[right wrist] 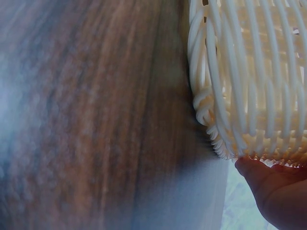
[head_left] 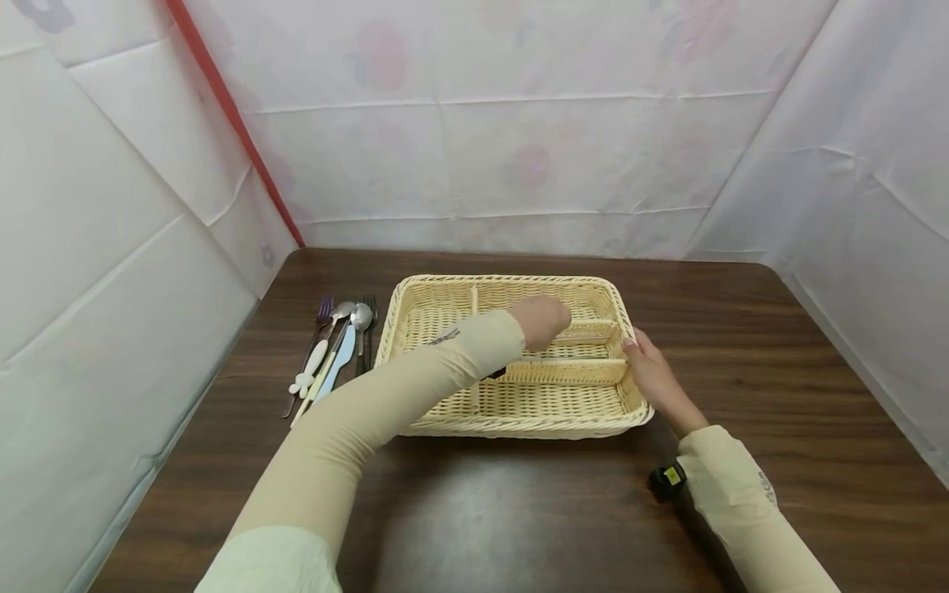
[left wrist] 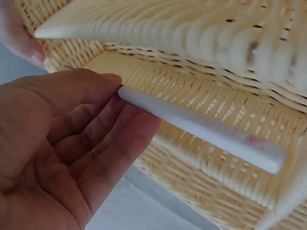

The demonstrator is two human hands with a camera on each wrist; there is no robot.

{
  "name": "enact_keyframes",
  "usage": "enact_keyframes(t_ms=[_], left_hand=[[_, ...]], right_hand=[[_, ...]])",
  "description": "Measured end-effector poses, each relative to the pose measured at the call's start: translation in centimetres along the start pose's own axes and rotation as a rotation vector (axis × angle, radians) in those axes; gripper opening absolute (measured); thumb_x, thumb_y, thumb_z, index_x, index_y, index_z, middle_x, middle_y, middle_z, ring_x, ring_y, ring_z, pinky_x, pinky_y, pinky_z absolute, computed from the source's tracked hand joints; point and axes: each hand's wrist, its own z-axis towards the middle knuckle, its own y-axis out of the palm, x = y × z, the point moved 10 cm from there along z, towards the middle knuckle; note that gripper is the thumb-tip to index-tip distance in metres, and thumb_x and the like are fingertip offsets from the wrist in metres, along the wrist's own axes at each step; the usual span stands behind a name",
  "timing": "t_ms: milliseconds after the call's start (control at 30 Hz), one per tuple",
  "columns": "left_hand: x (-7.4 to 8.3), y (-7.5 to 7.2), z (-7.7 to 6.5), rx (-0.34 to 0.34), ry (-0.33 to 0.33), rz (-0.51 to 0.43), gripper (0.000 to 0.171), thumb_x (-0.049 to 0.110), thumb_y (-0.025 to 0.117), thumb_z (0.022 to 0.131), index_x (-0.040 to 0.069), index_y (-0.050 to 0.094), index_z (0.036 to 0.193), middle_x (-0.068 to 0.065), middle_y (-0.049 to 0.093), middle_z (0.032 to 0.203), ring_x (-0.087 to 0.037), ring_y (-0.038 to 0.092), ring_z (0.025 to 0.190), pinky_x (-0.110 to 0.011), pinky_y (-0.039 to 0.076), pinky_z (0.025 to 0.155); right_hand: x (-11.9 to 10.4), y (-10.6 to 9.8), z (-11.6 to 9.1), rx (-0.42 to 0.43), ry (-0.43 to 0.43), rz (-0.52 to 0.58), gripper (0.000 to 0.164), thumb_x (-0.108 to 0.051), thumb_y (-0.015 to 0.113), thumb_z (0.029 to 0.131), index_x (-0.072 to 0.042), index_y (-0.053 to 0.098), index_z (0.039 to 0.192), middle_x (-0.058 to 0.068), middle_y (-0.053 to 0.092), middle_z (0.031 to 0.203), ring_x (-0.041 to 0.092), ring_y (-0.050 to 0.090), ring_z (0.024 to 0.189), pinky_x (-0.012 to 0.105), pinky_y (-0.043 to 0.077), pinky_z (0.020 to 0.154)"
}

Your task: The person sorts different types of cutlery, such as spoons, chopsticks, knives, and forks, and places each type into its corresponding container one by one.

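We stretch our left arm [head_left: 356,420] diagonally across, left hand [head_left: 543,321] pinching; our right hand [head_left: 652,372] grips.

Basket [head_left: 519,427] shows pale cream-yellow in ribbed weave, slim handle [left wrist: 201,125] white with faint pink marks, knife [head_left: 340,359] light blue, fork tines [head_left: 325,308] purple, bench [head_left: 749,354] dark brown with streaked grain, backdrop sheet [head_left: 563,66] white with blurred pink blotches, strip [head_left: 231,113] red.
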Motion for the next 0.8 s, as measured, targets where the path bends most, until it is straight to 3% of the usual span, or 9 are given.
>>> enact_keyframes(t_ms=[133,267,433,600,800], left_hand=[[0.5,0.6,0.7,-0.013,0.011,0.078,0.015,0.001,0.054,0.095,0.011,0.059,0.085,0.0,0.059,0.083,-0.012,0.038,0.068,-0.025,0.034,0.063],[0.9,0.9,1.2,-0.018,0.019,0.159,0.013,0.003,0.056,0.095,0.01,0.066,0.098,-0.002,0.065,0.093,-0.011,0.043,0.071,-0.024,0.042,0.065],[1.5,1.2,1.8,0.011,0.051,0.225,0.016,0.002,0.055,0.095,0.01,0.067,0.1,-0.001,0.067,0.095,-0.01,0.05,0.074,-0.024,0.048,0.071],[1.7,1.4,2.1,0.009,0.038,0.257,0.018,0.003,0.054,0.095,0.011,0.069,0.101,-0.001,0.067,0.098,-0.012,0.06,0.085,-0.025,0.052,0.074],[1.6,2.4,2.9,-0.043,-0.011,0.245,0.018,0.008,0.057,0.095,0.012,0.067,0.109,-0.001,0.066,0.105,-0.013,0.062,0.092,-0.025,0.053,0.075]], right_hand=[[-0.1,-0.1,0.0,0.01,-0.016,-0.006,0.052,-0.022,0.025,0.105,0.004,0.014,0.149,0.033,0.027,0.145,0.04,0.027,0.133,0.051,0.02,0.109],[-0.2,-0.1,0.0,0.013,-0.023,-0.009,0.051,-0.021,0.025,0.105,0.004,0.015,0.149,0.033,0.026,0.146,0.04,0.025,0.134,0.051,0.019,0.11],[-0.3,-0.1,-0.1,0.016,-0.024,-0.01,0.051,-0.021,0.026,0.105,0.004,0.015,0.149,0.032,0.025,0.147,0.039,0.024,0.135,0.05,0.017,0.11],[-0.5,-0.1,-0.1,0.023,-0.039,-0.029,0.05,-0.019,0.026,0.105,0.005,0.016,0.148,0.032,0.026,0.146,0.04,0.023,0.136,0.051,0.017,0.111],[-0.4,-0.1,0.0,0.027,-0.034,-0.032,0.05,-0.019,0.026,0.105,0.005,0.017,0.148,0.033,0.027,0.146,0.041,0.024,0.135,0.051,0.017,0.11]])
